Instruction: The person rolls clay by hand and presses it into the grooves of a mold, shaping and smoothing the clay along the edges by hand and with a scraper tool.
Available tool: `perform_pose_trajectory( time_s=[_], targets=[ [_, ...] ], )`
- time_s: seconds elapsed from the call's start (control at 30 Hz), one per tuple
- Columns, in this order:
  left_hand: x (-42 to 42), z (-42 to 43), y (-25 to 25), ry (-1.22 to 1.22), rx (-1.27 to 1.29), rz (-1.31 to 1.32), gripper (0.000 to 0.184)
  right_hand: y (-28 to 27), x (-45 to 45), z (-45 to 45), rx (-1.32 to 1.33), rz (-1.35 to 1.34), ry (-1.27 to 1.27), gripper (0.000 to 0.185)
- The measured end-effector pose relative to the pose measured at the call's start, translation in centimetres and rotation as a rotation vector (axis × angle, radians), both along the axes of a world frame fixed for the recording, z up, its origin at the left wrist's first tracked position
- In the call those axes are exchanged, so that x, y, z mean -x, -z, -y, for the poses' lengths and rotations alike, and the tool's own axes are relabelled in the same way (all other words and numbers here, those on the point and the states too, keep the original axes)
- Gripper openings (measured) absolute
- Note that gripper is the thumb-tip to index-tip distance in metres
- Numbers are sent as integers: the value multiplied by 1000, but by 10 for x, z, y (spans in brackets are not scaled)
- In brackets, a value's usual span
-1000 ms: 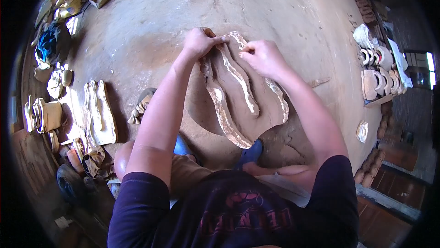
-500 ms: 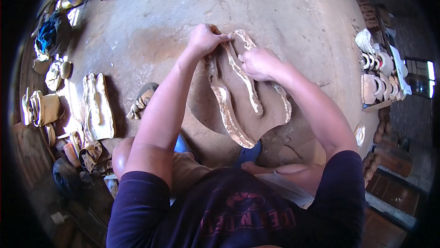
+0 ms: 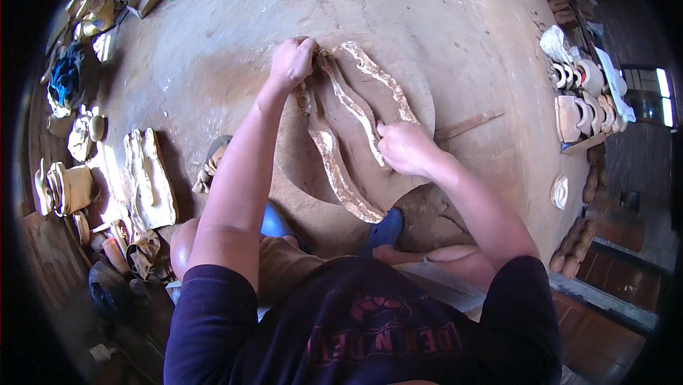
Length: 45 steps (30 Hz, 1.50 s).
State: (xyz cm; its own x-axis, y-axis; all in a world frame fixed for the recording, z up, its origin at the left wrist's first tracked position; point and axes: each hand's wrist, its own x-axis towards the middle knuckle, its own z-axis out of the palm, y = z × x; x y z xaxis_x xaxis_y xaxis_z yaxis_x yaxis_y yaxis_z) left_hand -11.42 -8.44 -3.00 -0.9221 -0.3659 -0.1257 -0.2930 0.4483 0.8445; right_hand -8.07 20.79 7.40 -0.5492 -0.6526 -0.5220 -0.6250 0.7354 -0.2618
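Note:
A long plaster mould (image 3: 345, 178) with pale, chipped rims stands tilted in front of me, its two channels lined with brown clay (image 3: 364, 86). My left hand (image 3: 292, 63) is closed around its far left end. Lower down, over the right channel, my right hand (image 3: 404, 146) is curled into a fist, with the thumb against the middle ridge. Whatever its fingers may hold is hidden. Beneath the mould lies a round, brown flat surface (image 3: 293, 164).
A flat wooden strip (image 3: 469, 124) lies right of the mould. Another two-channel mould (image 3: 149, 178) and a knotted cloth bundle (image 3: 212, 163) are on the left. Curved mould pieces (image 3: 590, 114) line the right side. My blue shoes (image 3: 384, 232) are close below the mould.
My right hand has slid down the mould towards me, uncovering the upper right channel. The mould and my left hand appear slightly further left, and more of the wooden strip shows.

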Motion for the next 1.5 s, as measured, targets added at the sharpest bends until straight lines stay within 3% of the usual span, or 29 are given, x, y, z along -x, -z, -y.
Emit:
perform_pose_trajectory(
  time_s=[0.03,0.17,0.23,0.27,0.33,0.43,0.53,0.6,0.67,0.77,0.87,0.9,1.03,1.07,1.13,1.2,1.33,1.5],
  targets=[
    [-2,-2,-2,-31,-85,-22,39,-2,-3,-6,-17,5,-15,31],
    [-9,-18,-5,-334,191,-526,34,-15,-3,-40,65,64,-85,36],
    [-11,-35,-28,-203,68,-578,29,-33,-2,-48,156,96,19,34],
    [-13,-47,-42,-142,9,-597,28,-44,-3,-51,321,131,215,34],
    [-37,-89,-102,119,-209,-331,34,-63,-11,-59,649,209,610,34],
    [-69,-149,-120,355,-520,-177,43,-102,-34,-59,778,-294,447,47],
    [-105,-188,-131,403,-767,-83,50,-81,-49,-75,810,-565,66,50],
    [-127,-202,-131,457,-618,17,64,-73,-67,-85,667,-550,-13,22],
    [-147,-207,-117,483,-705,218,64,-60,-80,-97,609,-508,-66,21],
    [-173,-209,-106,509,-775,321,59,-53,-100,-108,553,-337,1,18],
    [-188,-197,-128,499,-848,275,51,-67,-116,-95,849,-205,167,24],
    [-190,-194,-126,546,-769,254,45,-66,-117,-96,810,-96,214,31],
    [-193,-177,-124,494,-711,190,44,-63,-110,-88,780,-94,260,28],
    [-192,-173,-124,262,-606,86,42,-65,-102,-80,789,-107,322,27],
    [-172,-144,-75,-104,-190,-308,41,-59,-79,-72,816,-133,457,22],
    [-160,-112,-51,-313,-129,-339,34,-56,-60,-58,678,-83,523,23],
    [-159,-112,-2,-325,168,-414,30,-12,-17,-32,539,-161,305,28],
    [-159,-135,10,-318,129,-376,30,3,4,-5,452,-147,309,26]
  ],
)
